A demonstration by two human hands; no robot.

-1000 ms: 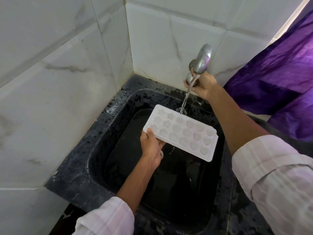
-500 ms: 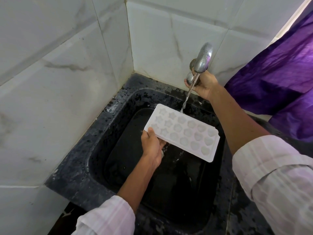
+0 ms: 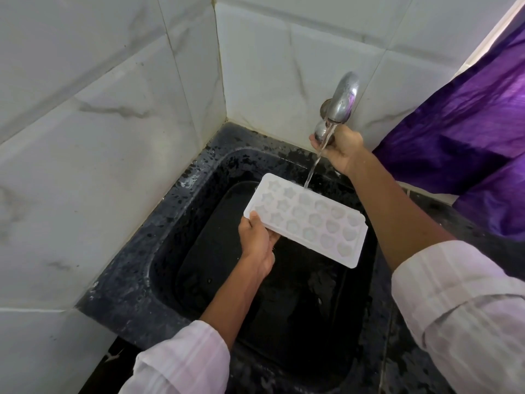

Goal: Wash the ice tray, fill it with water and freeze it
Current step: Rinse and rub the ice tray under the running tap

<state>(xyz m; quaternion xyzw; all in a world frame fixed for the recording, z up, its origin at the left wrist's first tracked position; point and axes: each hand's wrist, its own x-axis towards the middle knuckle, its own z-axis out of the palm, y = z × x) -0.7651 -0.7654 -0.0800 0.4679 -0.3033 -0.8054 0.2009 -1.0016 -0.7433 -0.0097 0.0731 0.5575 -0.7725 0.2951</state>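
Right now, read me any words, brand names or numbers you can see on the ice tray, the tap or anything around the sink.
No readable text anywhere in this view.
Ice tray in the left hand: only moulded star and heart shapes, no lettering.
Tap and the knob gripped by the right hand: bare chrome, no visible mark.
Wall tiles, sink, purple cloth: plain.

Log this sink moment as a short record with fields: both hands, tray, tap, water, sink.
left hand: grips the ice tray at its near-left corner
right hand: grips the tap knob
ice tray: white, cavities up, held over the sink
tap: running
water stream: meets the tray's far edge
sink: black, speckled rim, wet
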